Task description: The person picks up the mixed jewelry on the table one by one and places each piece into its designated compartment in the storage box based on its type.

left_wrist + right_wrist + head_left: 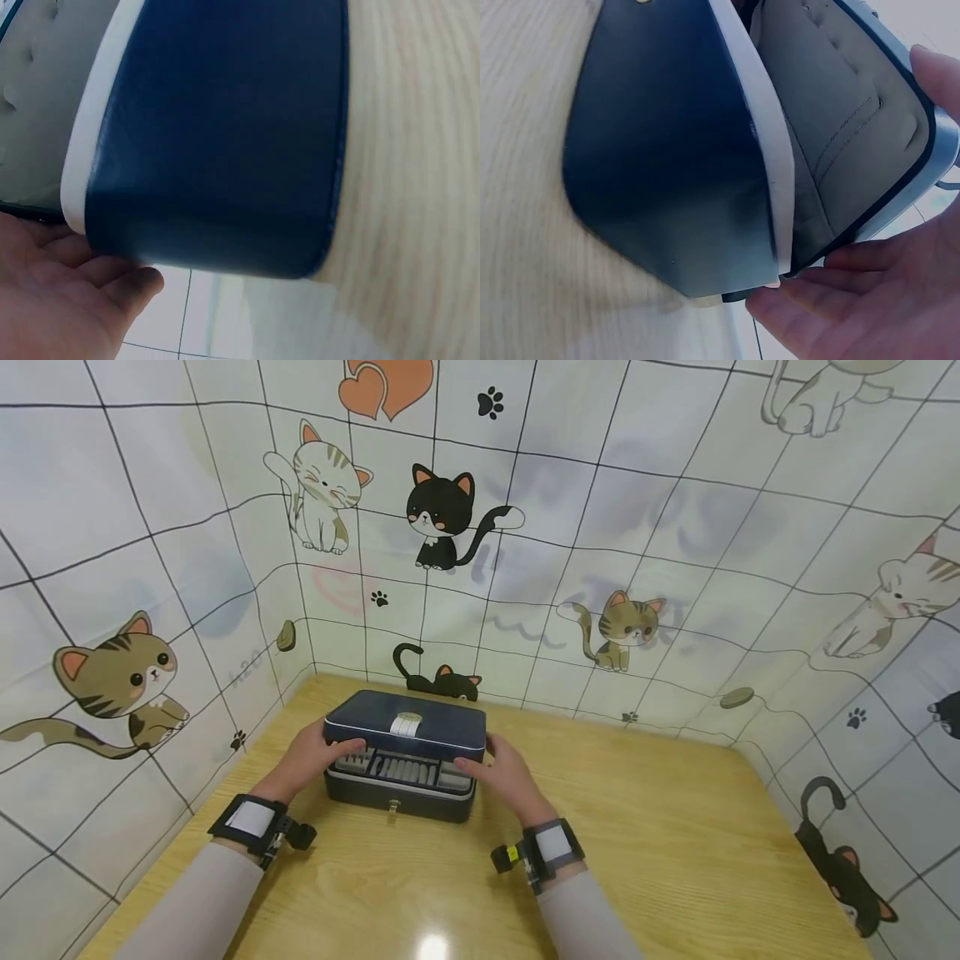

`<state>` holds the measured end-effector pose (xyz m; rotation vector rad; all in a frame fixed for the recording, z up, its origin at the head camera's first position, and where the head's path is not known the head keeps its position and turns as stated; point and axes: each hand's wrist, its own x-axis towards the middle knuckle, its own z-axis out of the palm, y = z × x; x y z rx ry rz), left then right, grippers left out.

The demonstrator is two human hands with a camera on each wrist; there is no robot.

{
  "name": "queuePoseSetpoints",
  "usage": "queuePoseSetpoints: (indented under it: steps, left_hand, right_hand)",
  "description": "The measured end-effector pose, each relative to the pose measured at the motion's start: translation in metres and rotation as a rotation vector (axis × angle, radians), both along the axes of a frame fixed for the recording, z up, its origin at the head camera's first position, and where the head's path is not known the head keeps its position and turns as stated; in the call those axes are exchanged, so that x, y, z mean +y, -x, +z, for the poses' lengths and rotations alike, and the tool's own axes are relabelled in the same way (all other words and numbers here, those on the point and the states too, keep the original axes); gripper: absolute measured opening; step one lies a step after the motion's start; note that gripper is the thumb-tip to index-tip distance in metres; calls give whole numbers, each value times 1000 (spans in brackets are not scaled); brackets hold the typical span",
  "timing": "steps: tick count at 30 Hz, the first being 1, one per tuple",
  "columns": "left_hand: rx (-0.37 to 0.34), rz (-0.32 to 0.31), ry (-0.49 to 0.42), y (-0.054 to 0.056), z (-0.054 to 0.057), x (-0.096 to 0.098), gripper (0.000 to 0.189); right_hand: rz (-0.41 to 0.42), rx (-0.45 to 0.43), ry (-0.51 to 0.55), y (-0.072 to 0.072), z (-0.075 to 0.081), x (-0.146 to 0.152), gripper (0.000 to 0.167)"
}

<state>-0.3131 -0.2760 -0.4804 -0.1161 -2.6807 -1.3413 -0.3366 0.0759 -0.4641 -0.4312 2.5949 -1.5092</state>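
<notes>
A dark blue jewelry box (431,808) stands on the table with its lid (442,714) partly raised. Through the gap, a grey compartmented tray (405,770) with ring rolls shows. A pale strap with a round metal piece hangs on the lid's front. My left hand (311,762) holds the lid's left end, thumb along the front edge. At the opposite end my right hand (513,778) grips the lid likewise, its thumb at the front corner. In the right wrist view the lid's padded grey lining (847,120) is visible, with fingers behind the box's corner.
The light wooden table (637,827) extends to the right and in front of the box. Behind and beside it hangs a white gridded sheet (540,577) printed with cats. A small clasp (393,806) sits on the base's front.
</notes>
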Motion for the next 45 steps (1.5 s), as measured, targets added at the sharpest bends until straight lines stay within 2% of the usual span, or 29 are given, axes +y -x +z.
queuePoseSetpoints:
  steps: [5,11,14,21,33,38,45]
  left_hand:
    - [-10,3,22,-3,-6,-4,96]
    - [18,3,75,-5,-10,-5,98]
    - [27,3,95,-7,-14,-5,100]
    - [39,-28,96,-10,-20,-6,105]
    - [66,-62,132,-8,-29,-12,109]
    - [74,-57,150,-8,-29,-13,111]
    - [65,-65,165,-10,-28,-11,111]
  right_hand:
    - [-4,29,-40,-7,-5,-5,97]
    - [-26,119,-61,-10,-17,-8,93]
    - [-18,138,-72,-11,-22,-9,95]
    - [9,139,-73,-14,-31,-7,100]
    - [1,132,-57,-17,-41,-10,106]
    - [14,128,-19,-18,-41,-10,107]
    - [1,83,-18,-18,-46,-8,113]
